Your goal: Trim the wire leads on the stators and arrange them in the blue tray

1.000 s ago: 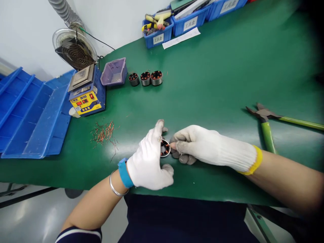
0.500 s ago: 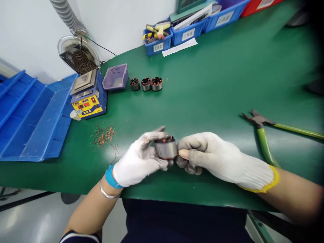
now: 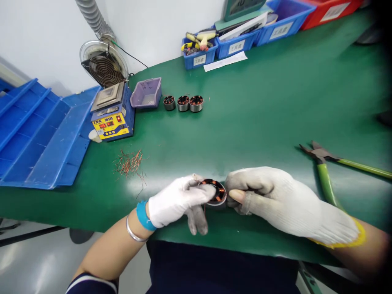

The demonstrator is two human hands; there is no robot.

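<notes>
On my left sat the blue tray (image 3: pixel 56 145), then the yellow-fronted box (image 3: pixel 113 125) and a loose heap of copper clippings (image 3: pixel 130 163). My gloved left hand (image 3: pixel 179 198) was half closed around the wound ring (image 3: pixel 219 194), one digit over its open face, two fingers loose below. I had it near the close edge of the green table (image 3: pixel 257 122). Right by its rim, my right hand (image 3: pixel 269 200) was curled up, bare thumb tip showing; I couldn't tell whether it pinched anything. Farther right lay the green-handled pliers (image 3: pixel 320 154)
</notes>
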